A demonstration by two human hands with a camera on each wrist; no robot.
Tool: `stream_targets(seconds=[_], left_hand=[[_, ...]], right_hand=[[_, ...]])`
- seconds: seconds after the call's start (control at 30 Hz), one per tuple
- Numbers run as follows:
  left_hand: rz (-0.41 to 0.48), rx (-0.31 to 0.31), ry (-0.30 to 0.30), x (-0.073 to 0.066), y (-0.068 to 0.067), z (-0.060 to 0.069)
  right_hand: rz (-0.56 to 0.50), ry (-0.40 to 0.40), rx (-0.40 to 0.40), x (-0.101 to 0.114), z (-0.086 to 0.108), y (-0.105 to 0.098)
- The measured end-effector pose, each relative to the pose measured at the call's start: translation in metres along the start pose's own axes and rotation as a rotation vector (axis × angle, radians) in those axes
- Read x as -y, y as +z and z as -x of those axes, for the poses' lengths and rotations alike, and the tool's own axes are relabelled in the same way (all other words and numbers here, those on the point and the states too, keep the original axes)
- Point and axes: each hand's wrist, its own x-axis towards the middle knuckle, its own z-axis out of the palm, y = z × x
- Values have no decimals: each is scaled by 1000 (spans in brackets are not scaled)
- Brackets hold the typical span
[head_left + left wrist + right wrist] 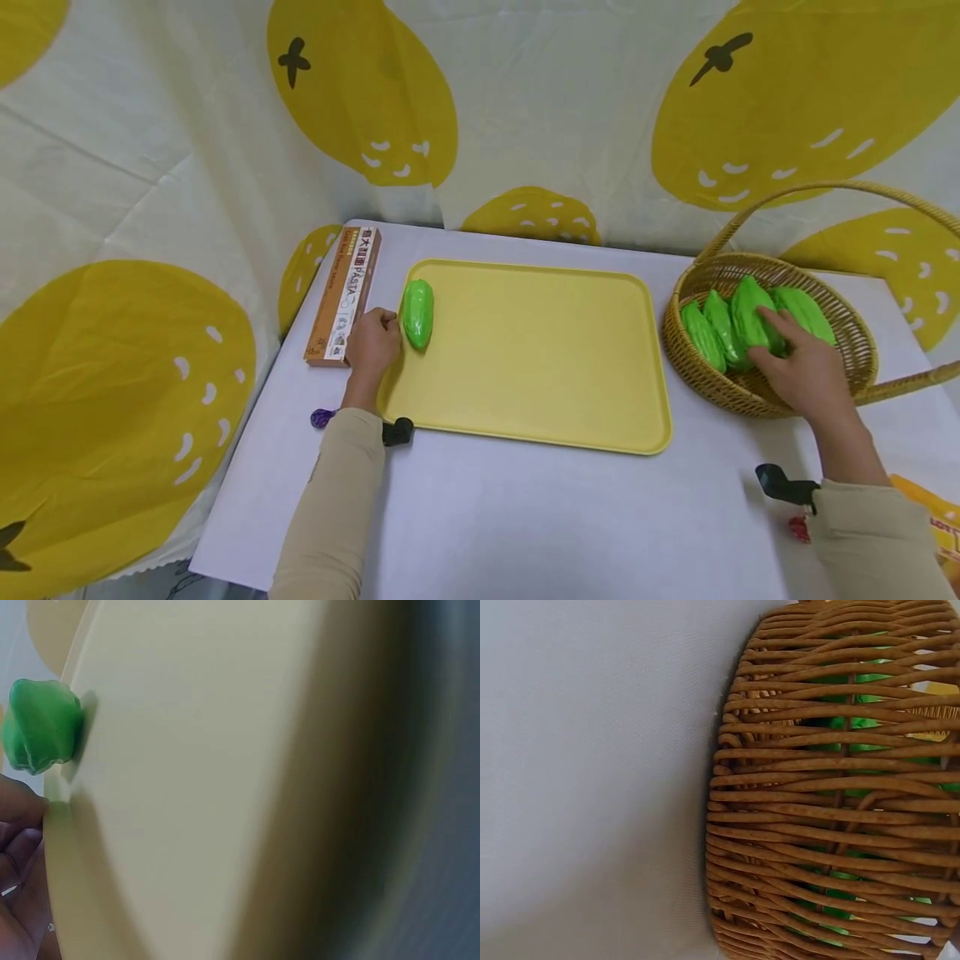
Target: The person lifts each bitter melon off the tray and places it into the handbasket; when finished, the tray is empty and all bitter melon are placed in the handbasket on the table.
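Observation:
On the left side of the yellow tray point(525, 358) lies a glossy green starfruit point(417, 314), which shows its ridged end in the left wrist view point(43, 726). My left hand point(372, 340) pinches the tray's left rim beside that fruit, its thumb on the edge and its other fingers curled. Inside the wicker basket point(690, 354) at the right are several more green starfruits point(718, 321). My right hand point(812, 367) reaches over the basket's near rim, thumb and fingers on one starfruit point(752, 310). The right wrist view shows mostly basket weave and hides the fingers.
A pasta box point(341, 296) lies left of the tray on the white table point(570, 517). The basket's tall handle point(832, 185) arches over its far side. An orange-yellow package point(930, 504) sits at the lower right. A lemon-patterned cloth point(525, 108) hangs behind the table.

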Motion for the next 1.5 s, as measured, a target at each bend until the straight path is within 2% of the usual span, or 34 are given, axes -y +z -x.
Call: stream_targets(seconds=[0.53,0.77,1.07,1.23,1.5], left_hand=[[7,-6,4,2,1,0],[-2,-7,7,1,1,0],[4,-5,1,1,1,-1],[13,-1,-4,2,2,0],[21,-2,3,1,1,1]], right_hand=[[3,15,3,2,3,-1],[-18,-1,-4,3,11,-2],[24,-41,-49,11,22,-6],[75,-30,-94,19,29,-11],[96,-53,-153,46,34,-14]])
